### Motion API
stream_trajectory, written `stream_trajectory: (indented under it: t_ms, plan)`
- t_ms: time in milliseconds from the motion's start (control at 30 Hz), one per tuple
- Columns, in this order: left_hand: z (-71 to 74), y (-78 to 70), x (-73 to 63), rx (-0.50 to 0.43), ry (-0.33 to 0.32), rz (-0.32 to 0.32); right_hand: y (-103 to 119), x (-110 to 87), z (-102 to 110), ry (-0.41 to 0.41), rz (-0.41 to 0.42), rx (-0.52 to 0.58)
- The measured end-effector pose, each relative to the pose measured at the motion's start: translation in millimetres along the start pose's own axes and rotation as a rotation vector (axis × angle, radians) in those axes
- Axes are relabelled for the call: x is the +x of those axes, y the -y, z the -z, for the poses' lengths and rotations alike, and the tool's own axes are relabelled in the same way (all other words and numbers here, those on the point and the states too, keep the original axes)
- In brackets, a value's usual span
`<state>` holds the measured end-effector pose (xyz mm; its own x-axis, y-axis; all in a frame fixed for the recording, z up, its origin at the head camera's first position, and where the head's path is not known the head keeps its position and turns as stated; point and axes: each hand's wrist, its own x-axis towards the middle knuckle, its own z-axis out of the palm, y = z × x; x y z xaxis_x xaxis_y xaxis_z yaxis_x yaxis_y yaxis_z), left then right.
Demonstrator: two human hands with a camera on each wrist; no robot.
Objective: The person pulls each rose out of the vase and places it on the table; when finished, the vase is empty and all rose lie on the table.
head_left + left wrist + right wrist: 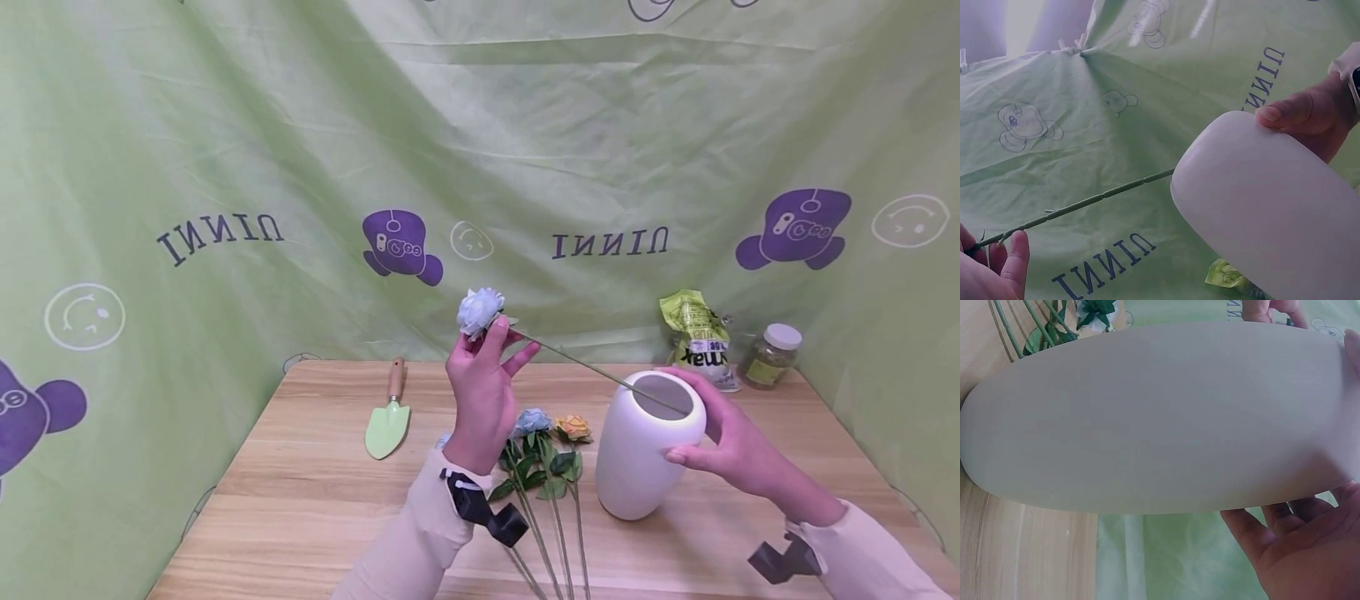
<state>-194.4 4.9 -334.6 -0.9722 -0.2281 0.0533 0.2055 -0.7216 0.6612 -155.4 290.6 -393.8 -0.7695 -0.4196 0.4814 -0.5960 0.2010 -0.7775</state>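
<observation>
My left hand (483, 392) pinches a pale blue artificial rose (480, 312) by its stem, just under the bloom. The long green stem (1097, 198) slants down to the right, its far end inside the mouth of a white vase (637, 467). With thumb and fingers spread around the upper side near the rim, my right hand (738, 442) holds the vase, which leans slightly. In the right wrist view the vase wall (1147, 419) fills most of the picture, with fingers (1250, 534) along its side.
Left of the vase lie several more artificial flowers, among them a blue one (532, 421) and an orange one (573, 427). A green trowel (387, 429) lies farther left on the wooden table (300, 483). At the back right stand a green bag (693, 333) and a white-lidded jar (771, 358).
</observation>
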Motion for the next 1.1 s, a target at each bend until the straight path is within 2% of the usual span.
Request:
stream_trajectory:
  t_ms: [367,600,933,1100]
  plan:
    - [14.9,-1.3,4.2,-0.017,-0.076,0.044,-1,0.8,1,0.009,-0.04,-0.028]
    - [27.1,-0.5,7.8,-0.012,-0.123,0.049,-1,-0.3,0,0.005,-0.012,-0.002]
    - [45.2,-5.1,13.3,-0.047,-0.183,0.071,-2,0.1,0,0.004,-0.036,-0.018]
    - [54.6,-11.2,16.5,-0.078,-0.184,0.082,-1,-0.3,-1,-0.009,-0.001,0.024]
